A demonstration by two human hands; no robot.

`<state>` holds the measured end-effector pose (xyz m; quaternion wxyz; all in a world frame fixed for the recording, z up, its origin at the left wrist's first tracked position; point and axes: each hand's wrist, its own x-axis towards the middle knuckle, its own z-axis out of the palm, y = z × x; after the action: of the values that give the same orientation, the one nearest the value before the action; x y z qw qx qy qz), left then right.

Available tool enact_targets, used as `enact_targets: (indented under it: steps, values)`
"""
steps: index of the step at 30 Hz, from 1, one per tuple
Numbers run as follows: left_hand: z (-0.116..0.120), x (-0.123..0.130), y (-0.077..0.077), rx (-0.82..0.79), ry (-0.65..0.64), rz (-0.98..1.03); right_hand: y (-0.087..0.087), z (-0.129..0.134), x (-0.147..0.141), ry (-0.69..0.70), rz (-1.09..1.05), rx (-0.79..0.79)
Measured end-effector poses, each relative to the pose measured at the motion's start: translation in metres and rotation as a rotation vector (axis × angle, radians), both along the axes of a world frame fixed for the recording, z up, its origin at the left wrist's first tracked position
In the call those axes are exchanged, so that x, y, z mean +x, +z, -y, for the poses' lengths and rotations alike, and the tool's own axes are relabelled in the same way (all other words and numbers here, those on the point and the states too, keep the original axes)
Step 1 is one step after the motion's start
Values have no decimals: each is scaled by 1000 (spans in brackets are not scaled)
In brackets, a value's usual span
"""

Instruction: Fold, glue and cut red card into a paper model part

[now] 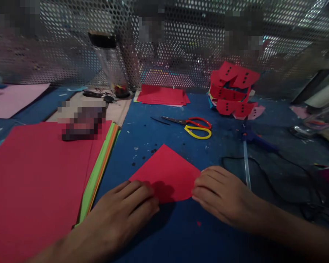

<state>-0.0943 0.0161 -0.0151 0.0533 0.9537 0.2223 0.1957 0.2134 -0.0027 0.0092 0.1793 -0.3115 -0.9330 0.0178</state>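
A red sheet of paper (167, 171) lies on the blue table with one corner pointing away from me and its near edge slightly curved. My left hand (128, 208) is closed on its left near edge, fingers together. At the right corner, my right hand (222, 193) grips the paper with bunched fingers; the thumbs of both hands are hard to see. Beyond the sheet rest open scissors (185, 122) with one red and one yellow handle loop. Small black dots are scattered by the sheet's left side.
Large red sheets (44, 182) over green and orange ones lie at left. Behind are a red paper stack (161, 95), a clear cup (113, 69) and cut red pieces (233, 91). A blue glue gun (260, 140) with a black cord lies right, before a perforated metal screen (175, 54).
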Motion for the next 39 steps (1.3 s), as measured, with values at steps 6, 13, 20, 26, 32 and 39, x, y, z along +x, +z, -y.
enact_targets:
  steps: [6,13,20,26,32,39]
  values:
    - [-2,3,5,49,-18,18,-5,0,5,4,31,17]
    - [-4,6,9,70,10,39,-10,-2,8,4,-5,57]
    - [-1,4,8,132,-17,-4,-10,-3,9,5,50,108]
    - [-3,5,3,181,5,22,-8,-4,6,-1,47,105]
    - [-5,9,4,196,-4,69,-10,-3,6,23,23,61]
    - [-2,9,5,154,-17,31,-12,4,7,17,31,21]
